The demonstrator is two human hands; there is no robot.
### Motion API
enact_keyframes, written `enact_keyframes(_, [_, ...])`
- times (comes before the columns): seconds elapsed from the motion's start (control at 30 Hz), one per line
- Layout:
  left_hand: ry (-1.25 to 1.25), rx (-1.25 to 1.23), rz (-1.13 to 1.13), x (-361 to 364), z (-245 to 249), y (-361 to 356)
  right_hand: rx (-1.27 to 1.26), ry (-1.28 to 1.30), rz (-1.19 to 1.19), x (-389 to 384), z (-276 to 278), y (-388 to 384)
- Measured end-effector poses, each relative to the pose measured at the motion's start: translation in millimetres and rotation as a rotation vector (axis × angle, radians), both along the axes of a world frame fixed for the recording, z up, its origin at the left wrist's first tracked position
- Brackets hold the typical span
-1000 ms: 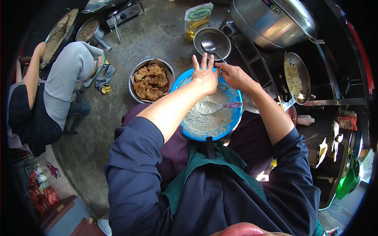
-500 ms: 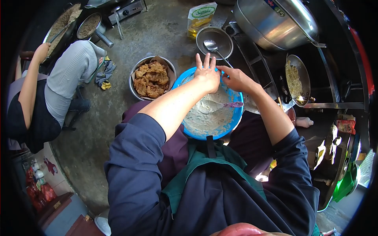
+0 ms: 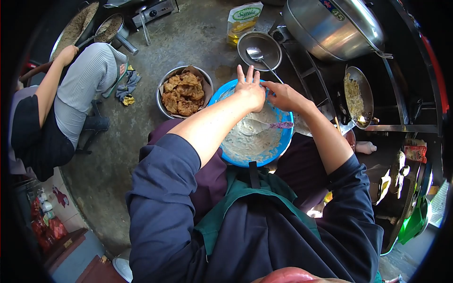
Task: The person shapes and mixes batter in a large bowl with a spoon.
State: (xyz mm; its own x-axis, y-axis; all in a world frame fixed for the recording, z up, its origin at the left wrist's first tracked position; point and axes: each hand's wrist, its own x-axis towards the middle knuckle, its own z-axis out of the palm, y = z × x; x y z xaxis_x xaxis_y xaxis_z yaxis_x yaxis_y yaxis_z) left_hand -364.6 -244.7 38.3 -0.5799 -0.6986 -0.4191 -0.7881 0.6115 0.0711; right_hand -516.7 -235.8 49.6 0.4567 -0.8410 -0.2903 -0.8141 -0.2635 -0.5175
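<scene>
A blue basin point(image 3: 289, 134) of pale, thick batter point(image 3: 247, 144) sits between my knees. My left hand point(image 3: 250, 92) is over the basin's far side, fingers spread and pointing away, nothing visible in it. Against its right edge is my right hand point(image 3: 285, 97), its fingers curled and the tips meeting the left hand; whatever they pinch is hidden. A spoon with a patterned purple handle point(image 3: 281, 125) rests in the batter below both hands. Just beyond the basin stands a strainer point(image 3: 245, 48) with a metal spoon point(image 3: 255, 53) lying across it.
Left of the basin is a metal bowl of fried pieces point(image 3: 181, 96). An oil pouch point(image 3: 240, 26), a large steel pot point(image 3: 330, 30) and a frying pan point(image 3: 359, 96) stand beyond and right. At left, another person's hand point(image 3: 67, 54) is by a large pan point(image 3: 73, 30).
My hands stay almost in place over the basin. The other person's hand has moved slightly right and up, and the utensil there has shifted towards the smaller pan. The view shifts slightly.
</scene>
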Motion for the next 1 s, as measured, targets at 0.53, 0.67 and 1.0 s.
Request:
enact_keyframes(0.53, [-0.095,0.007,-0.089,-18,6,18,0.072,0.082,0.067,-7,-13,-2])
enact_keyframes(0.67, [-0.077,0.023,-0.121,-15,14,21,0.076,0.094,0.061,-13,-13,-3])
enact_keyframes(1.0, [0.155,-0.068,0.45,119,49,-47,-0.041,0.146,-0.022,-38,0,-1])
